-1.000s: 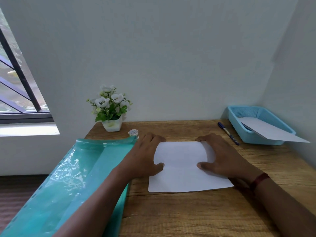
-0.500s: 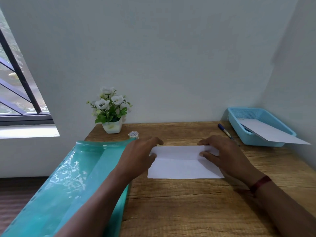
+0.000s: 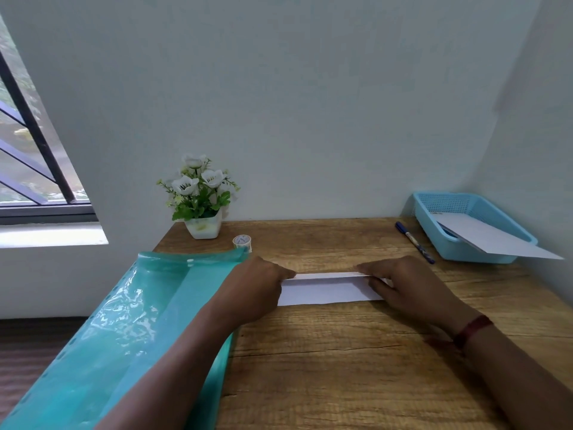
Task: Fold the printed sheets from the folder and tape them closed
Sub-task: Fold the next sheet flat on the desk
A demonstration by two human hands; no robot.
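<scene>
A white sheet [image 3: 325,291], folded into a narrow strip, lies flat on the wooden table [image 3: 341,367] in front of me. My left hand [image 3: 257,285] pinches its left end, and my right hand [image 3: 406,285] pinches the right end with a finger along the far folded edge. The ends of the strip are hidden under my fingers. The teal plastic folder [image 3: 124,321] lies open on the left, hanging over the table's edge. A small roll of clear tape [image 3: 242,241] stands just behind the folder's far corner.
A potted white-flower plant [image 3: 201,197] stands at the back left by the wall. A blue pen [image 3: 414,242] lies at the back right, beside a light blue basket [image 3: 465,256] holding a white sheet [image 3: 490,237] that juts over its rim.
The sheet has been folded over twice, from a wide page to a narrow strip. Both hands moved to the far edge and out toward its ends.
</scene>
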